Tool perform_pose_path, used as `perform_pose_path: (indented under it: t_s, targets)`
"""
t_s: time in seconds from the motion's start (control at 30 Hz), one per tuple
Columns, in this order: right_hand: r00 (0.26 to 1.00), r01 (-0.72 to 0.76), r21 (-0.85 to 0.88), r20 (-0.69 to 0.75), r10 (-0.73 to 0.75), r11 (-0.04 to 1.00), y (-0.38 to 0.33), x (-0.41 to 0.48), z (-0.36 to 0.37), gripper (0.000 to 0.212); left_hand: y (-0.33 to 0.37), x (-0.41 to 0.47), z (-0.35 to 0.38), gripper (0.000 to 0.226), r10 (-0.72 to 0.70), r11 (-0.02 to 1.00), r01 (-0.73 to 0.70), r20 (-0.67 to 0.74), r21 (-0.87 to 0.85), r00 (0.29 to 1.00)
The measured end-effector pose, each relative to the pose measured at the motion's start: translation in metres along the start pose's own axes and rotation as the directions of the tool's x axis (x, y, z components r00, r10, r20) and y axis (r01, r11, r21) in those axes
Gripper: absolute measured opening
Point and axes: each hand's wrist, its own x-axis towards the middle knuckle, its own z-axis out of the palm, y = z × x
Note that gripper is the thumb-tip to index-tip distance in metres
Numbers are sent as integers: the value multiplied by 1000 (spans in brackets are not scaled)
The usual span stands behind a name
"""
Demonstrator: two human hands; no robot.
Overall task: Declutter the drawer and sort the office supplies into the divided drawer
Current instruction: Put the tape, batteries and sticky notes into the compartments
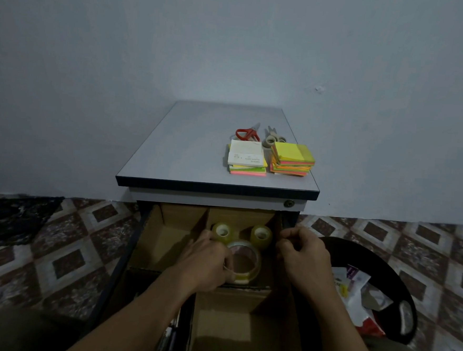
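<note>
Tape sits in the drawer's [165,239] middle compartment: my left hand [208,258] grips the big roll [255,256], with a small roll [222,231] and a second roll [261,234] upright just behind it. My right hand [304,251] curls at the drawer's right wall; whether it holds anything, I cannot tell. Above the drawer, on the cabinet top [185,150], lie sticky notes [291,159] and scissors [247,134].
</note>
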Motion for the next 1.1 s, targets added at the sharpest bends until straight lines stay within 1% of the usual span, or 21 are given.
perform_pose_path:
  t_s: [0.07, 0.27, 0.37, 0.47, 0.53, 0.6, 0.67, 0.8, 0.9, 1.0, 1.1]
  targets:
    - [1000, 0, -2, 3, 0, 1000, 0, 0, 0, 14, 1, 0, -2, 26, -7, 1000, 7, 15, 1, 1000]
    - [1000, 6, -27, 21, -5, 1000, -1, -2, 0, 15, -1, 1, 1, 32, -1, 1000, 1, 1, 6, 1000]
    - [1000, 5, -36, 27, -4, 999, -3, -3, -1, 15, -6, 2, 2, 36, 28, 1000, -28, -14, -4, 999]
    - [999, 15, -39, 35, -13, 999, -5, -4, -3, 15, -11, 0, 0, 25, 80, 993, -89, -126, -73, 989]
    - [998, 33, -44, 46, -30, 998, -8, -6, -4, 15, -14, -3, -7, 18, 89, 987, -113, -205, -110, 975]
    - [996, 68, -56, 63, -65, 996, -13, -8, -6, 13, -16, -6, -20, 15, 82, 978, -127, -256, -164, 963]
    - [991, 120, -67, 73, -115, 991, -21, -7, -8, 13, -17, -8, -36, 17, 72, 966, -143, -308, -215, 949]
    - [968, 240, -78, 91, -233, 968, -44, 1, -18, 15, -9, -6, -78, 29, 20, 944, -156, -421, -291, 907]
    - [943, 330, -94, 66, -325, 939, -70, 17, -28, 15, -2, 7, -111, 27, 31, 947, -188, -506, -261, 862]
    - [915, 402, -128, 18, -403, 907, -104, 44, -41, 10, 4, 32, -138, 22, 14, 954, -180, -565, -238, 825]
    - [896, 435, -174, -15, -444, 883, -137, 86, -53, 11, 10, 68, -163, 21, -7, 959, -161, -586, -234, 810]
